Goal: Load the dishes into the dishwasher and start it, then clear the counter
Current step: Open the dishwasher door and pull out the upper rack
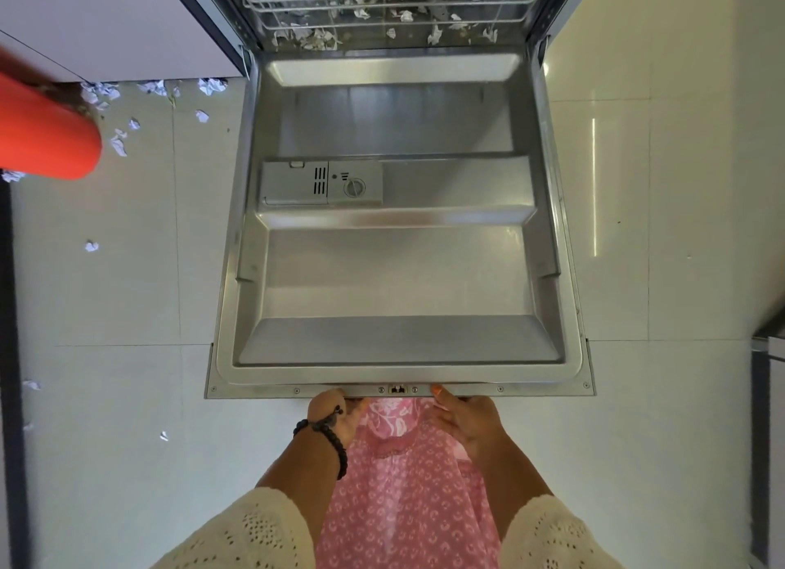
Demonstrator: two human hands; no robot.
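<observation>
The dishwasher door (399,271) lies fully open and flat in front of me, steel inner face up, with a grey detergent compartment (320,184) on its left half. Both hands grip its near edge from below: my left hand (337,413), with a black bead bracelet on the wrist, and my right hand (465,417), thumb on the top lip. At the top of the view the lower wire rack (395,3) sits inside the tub, with scraps of white paper (314,37) scattered beneath it. No dishes are in view.
Crumpled white paper bits (119,143) litter the pale tiled floor to the left. A blurred orange-red object (46,130) juts in at the left edge. White cabinet fronts (119,24) flank the dishwasher; a dark edge (764,398) stands at the right.
</observation>
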